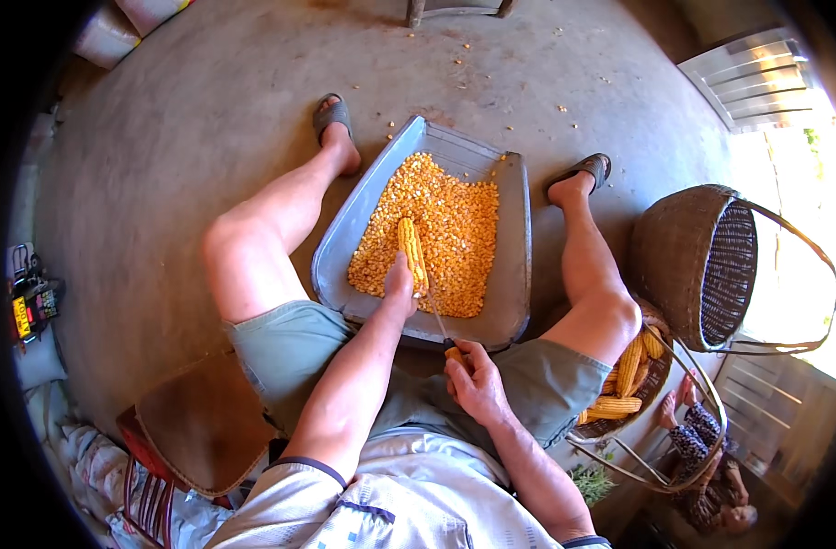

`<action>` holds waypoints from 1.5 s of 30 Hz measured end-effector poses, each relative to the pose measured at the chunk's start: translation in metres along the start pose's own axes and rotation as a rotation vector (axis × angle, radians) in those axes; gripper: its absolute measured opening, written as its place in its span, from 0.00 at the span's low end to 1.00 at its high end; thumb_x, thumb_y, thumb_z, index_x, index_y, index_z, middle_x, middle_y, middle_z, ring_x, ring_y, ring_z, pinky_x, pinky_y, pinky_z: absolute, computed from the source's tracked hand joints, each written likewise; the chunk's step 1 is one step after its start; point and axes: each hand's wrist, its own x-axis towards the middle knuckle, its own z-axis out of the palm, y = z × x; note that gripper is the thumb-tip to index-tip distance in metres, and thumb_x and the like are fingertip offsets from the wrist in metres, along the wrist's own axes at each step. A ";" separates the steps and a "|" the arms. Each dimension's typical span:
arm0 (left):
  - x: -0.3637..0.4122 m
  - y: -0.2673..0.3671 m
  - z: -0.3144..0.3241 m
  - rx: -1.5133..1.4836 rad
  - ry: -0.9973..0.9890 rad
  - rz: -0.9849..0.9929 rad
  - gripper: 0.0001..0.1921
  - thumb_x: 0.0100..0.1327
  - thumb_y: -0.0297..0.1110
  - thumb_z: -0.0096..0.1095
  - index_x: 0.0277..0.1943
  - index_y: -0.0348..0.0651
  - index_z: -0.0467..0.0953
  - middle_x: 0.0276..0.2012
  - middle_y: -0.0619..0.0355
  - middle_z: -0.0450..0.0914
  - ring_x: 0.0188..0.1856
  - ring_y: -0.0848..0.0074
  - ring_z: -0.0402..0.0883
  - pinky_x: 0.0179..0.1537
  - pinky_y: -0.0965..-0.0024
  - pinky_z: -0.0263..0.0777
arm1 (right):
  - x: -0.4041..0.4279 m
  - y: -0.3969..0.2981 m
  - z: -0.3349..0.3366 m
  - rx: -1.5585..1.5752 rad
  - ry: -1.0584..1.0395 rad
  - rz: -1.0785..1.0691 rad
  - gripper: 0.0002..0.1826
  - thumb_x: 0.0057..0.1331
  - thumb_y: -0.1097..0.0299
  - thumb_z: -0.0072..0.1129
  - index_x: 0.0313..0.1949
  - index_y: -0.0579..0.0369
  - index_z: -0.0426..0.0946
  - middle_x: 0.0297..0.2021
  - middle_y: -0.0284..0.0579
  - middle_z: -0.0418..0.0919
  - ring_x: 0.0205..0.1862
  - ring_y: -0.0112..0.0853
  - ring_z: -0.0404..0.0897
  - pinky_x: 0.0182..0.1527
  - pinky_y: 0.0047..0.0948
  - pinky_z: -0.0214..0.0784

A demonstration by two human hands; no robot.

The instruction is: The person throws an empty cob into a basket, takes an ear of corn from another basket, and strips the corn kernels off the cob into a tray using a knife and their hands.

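Note:
My left hand (401, 283) grips the near end of a yellow corn cob (412, 250), which is held above a heap of loose corn kernels (452, 226). The kernels lie in a large grey scoop-shaped tray (514, 274) between my legs. In my right hand (474, 381) is a screwdriver (452, 350) with an orange and black handle. Its thin shaft points up and left, with the tip at or beside the cob's near end; exact contact cannot be told.
At my right, a wicker basket (582, 429) holds corn cobs (629, 367); another woven basket (672, 264) lies tipped beside it. A person (703, 439) is at the lower right. A brown seat (205, 425) stands lower left. Stray kernels (562, 108) dot the floor.

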 end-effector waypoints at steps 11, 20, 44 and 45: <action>-0.001 0.004 -0.004 -0.047 -0.047 -0.071 0.27 0.72 0.61 0.36 0.46 0.45 0.71 0.24 0.54 0.76 0.21 0.66 0.77 0.20 0.59 0.72 | 0.005 -0.013 0.007 -0.398 0.070 -0.277 0.19 0.64 0.70 0.57 0.53 0.64 0.70 0.40 0.63 0.80 0.43 0.53 0.82 0.46 0.38 0.74; -0.004 -0.001 0.007 0.051 0.051 0.023 0.27 0.72 0.61 0.38 0.45 0.43 0.72 0.28 0.55 0.74 0.26 0.67 0.78 0.20 0.59 0.73 | 0.058 0.001 0.028 -0.536 0.196 -0.446 0.15 0.62 0.72 0.56 0.48 0.64 0.72 0.35 0.64 0.80 0.39 0.59 0.80 0.43 0.48 0.74; -0.007 0.005 0.003 0.042 0.053 -0.040 0.27 0.69 0.62 0.43 0.46 0.44 0.72 0.29 0.54 0.76 0.24 0.66 0.77 0.21 0.57 0.72 | 0.066 -0.006 0.040 -0.557 0.199 -0.320 0.13 0.62 0.71 0.53 0.45 0.64 0.71 0.31 0.65 0.80 0.36 0.58 0.80 0.41 0.52 0.73; -0.007 0.005 0.005 0.059 0.079 -0.023 0.27 0.69 0.62 0.43 0.45 0.43 0.73 0.31 0.54 0.76 0.27 0.66 0.78 0.24 0.58 0.73 | 0.072 -0.005 0.041 -0.560 0.197 -0.321 0.13 0.62 0.71 0.53 0.45 0.65 0.71 0.31 0.66 0.80 0.36 0.58 0.80 0.40 0.53 0.73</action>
